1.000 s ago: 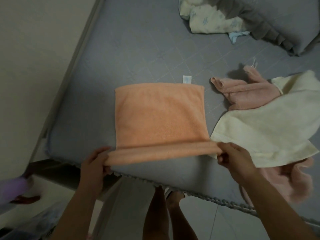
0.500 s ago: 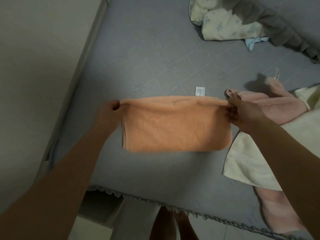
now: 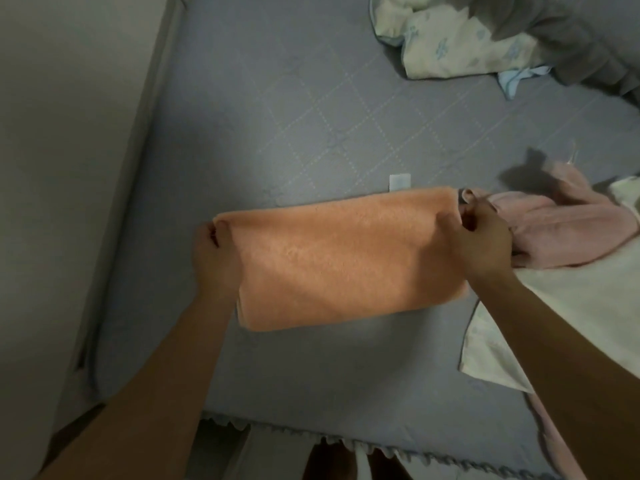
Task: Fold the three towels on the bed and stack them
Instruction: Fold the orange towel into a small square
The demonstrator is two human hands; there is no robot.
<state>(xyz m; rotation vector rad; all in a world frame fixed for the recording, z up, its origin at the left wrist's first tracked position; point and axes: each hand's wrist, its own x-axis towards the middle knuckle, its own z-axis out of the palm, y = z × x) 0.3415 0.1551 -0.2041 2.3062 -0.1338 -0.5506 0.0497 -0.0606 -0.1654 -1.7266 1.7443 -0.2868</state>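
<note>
An orange towel (image 3: 343,261) lies folded into a wide band on the grey bed (image 3: 277,116). My left hand (image 3: 214,258) grips its far left corner. My right hand (image 3: 481,240) pinches the far right corner. A small white label (image 3: 400,181) sticks out behind the towel's far edge. A crumpled pink towel (image 3: 554,223) lies to the right, touching my right hand. A cream towel (image 3: 575,313) spreads over the pink one at the right edge, partly hidden by my right forearm.
Floral bedding (image 3: 450,39) and a grey pillow or blanket (image 3: 571,32) are bunched at the far right of the bed. A pale wall (image 3: 69,168) runs along the left side. The bed's near edge has a scalloped trim (image 3: 346,441); legs show below it.
Both hands carried the near edge of the orange towel up and over to the far edge, folding it in half. The view shifted forward over the bed.
</note>
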